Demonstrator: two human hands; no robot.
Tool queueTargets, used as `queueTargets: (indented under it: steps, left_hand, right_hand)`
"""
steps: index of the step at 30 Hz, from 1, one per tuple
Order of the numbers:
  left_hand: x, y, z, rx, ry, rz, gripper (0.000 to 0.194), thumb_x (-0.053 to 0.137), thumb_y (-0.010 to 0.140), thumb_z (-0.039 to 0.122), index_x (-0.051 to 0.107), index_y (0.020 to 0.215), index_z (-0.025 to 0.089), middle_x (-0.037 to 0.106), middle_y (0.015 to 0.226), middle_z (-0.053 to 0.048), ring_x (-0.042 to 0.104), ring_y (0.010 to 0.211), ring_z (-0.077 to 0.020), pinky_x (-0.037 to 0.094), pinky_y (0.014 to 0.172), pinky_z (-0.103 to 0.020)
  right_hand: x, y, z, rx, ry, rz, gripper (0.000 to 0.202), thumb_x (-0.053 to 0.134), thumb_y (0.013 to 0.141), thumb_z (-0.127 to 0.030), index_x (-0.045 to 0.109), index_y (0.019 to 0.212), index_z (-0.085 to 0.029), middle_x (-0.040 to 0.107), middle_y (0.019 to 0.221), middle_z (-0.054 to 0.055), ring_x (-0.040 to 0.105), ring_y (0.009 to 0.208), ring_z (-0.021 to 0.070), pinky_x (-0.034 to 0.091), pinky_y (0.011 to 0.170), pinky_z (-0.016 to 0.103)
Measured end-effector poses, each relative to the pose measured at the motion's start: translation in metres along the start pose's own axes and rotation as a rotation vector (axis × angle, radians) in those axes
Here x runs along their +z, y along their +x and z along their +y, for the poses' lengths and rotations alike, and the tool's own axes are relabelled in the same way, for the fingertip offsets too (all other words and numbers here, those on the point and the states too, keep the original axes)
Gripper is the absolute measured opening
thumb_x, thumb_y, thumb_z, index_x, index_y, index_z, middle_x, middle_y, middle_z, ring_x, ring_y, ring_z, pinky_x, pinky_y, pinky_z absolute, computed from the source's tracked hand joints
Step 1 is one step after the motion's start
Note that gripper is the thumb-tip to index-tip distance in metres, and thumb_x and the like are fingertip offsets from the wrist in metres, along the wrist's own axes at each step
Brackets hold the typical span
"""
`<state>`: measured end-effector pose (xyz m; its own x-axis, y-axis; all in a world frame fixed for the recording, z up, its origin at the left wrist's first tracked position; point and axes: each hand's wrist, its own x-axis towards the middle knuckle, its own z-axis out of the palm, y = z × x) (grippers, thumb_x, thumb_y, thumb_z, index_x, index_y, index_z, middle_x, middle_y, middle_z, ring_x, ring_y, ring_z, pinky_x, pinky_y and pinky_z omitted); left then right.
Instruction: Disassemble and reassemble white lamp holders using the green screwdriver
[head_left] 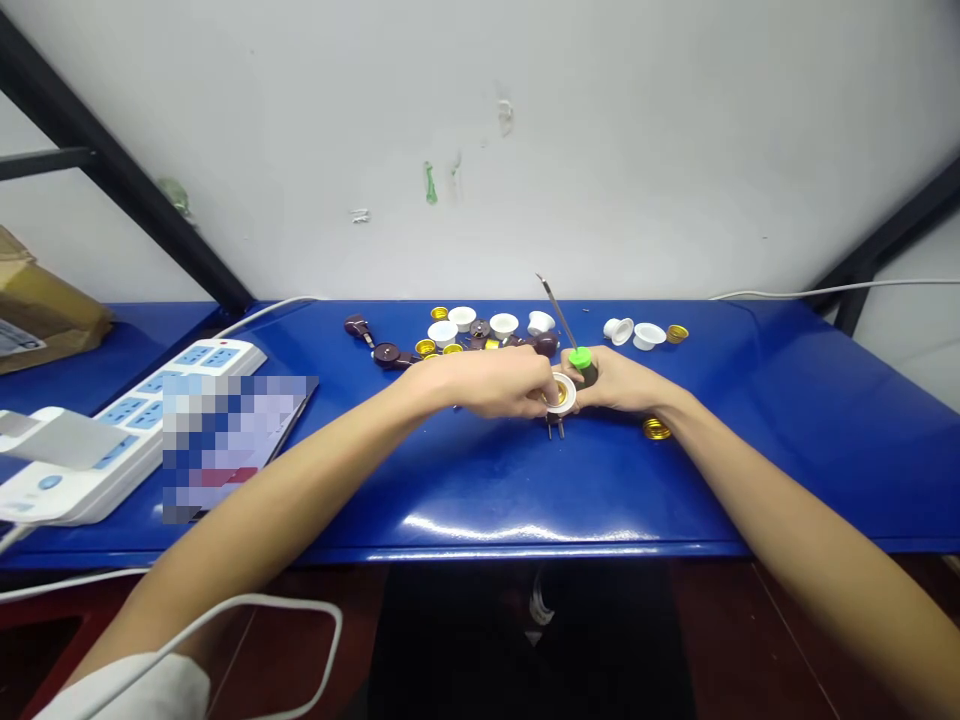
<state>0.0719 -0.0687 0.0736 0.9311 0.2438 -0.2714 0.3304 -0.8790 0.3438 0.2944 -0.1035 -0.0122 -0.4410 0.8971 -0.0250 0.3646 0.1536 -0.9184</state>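
Observation:
Near the middle of the blue table, my left hand point(510, 382) is closed on a white ring-shaped socket point(562, 394) with a gold inside, its fingertips at the opening. Two metal prongs point down below the socket. My right hand point(616, 380) is closed around a screwdriver point(580, 358) with a green and black handle, its shaft tilted up and to the left. The fingers of my right hand also lie against the socket's right side. Part of the socket's base is hidden by my hands.
White cups point(503, 325), gold rings and dark brown plug parts point(388, 355) lie behind my hands. More white cups point(649, 336) stand at the right. A gold threaded ring point(656, 429) lies by my right wrist. At left are a power strip point(142, 410) and a booklet point(289, 400).

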Motion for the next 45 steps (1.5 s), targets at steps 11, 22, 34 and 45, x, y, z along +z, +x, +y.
queueTargets:
  steps: [11, 22, 34, 45]
  left_hand:
    - [0.003, 0.000, -0.011, 0.041, -0.015, 0.015, 0.020, 0.055, 0.097, 0.024, 0.072, 0.088, 0.017, 0.063, 0.073, -0.001, 0.048, 0.063, -0.0130, 0.035, 0.066, -0.028]
    - [0.004, -0.001, -0.011, 0.031, -0.008, 0.016, 0.021, 0.055, 0.100, 0.026, 0.074, 0.093, 0.019, 0.066, 0.078, -0.002, 0.050, 0.065, -0.0132, 0.037, 0.068, -0.027]
    - [0.003, -0.002, -0.007, -0.011, 0.018, 0.007, 0.024, 0.056, 0.100, 0.025, 0.079, 0.104, 0.020, 0.070, 0.083, -0.003, 0.053, 0.067, -0.0140, 0.039, 0.070, -0.028]
    - [-0.003, -0.005, -0.008, 0.011, 0.011, 0.042, 0.025, 0.056, 0.099, 0.025, 0.080, 0.105, 0.021, 0.064, 0.074, -0.001, 0.050, 0.062, -0.0128, 0.036, 0.065, -0.027]
  right_hand:
    - [0.001, 0.000, -0.003, -0.015, 0.008, -0.016, 0.045, 0.091, 0.072, -0.045, 0.052, 0.075, -0.021, 0.057, 0.072, -0.005, 0.049, 0.072, 0.0144, 0.038, 0.071, 0.031]
    - [0.001, 0.000, -0.006, -0.009, 0.024, -0.009, 0.046, 0.090, 0.069, -0.043, 0.049, 0.073, -0.022, 0.054, 0.070, -0.006, 0.046, 0.070, 0.0136, 0.036, 0.070, 0.031]
    - [0.001, 0.001, -0.003, -0.030, 0.006, -0.022, 0.039, 0.088, 0.073, -0.037, 0.052, 0.073, -0.021, 0.055, 0.072, -0.006, 0.047, 0.071, 0.0138, 0.037, 0.070, 0.031]
    - [0.002, 0.001, -0.007, -0.036, 0.025, -0.018, 0.042, 0.087, 0.071, -0.036, 0.047, 0.069, -0.022, 0.049, 0.067, -0.007, 0.041, 0.067, 0.0119, 0.033, 0.068, 0.030]
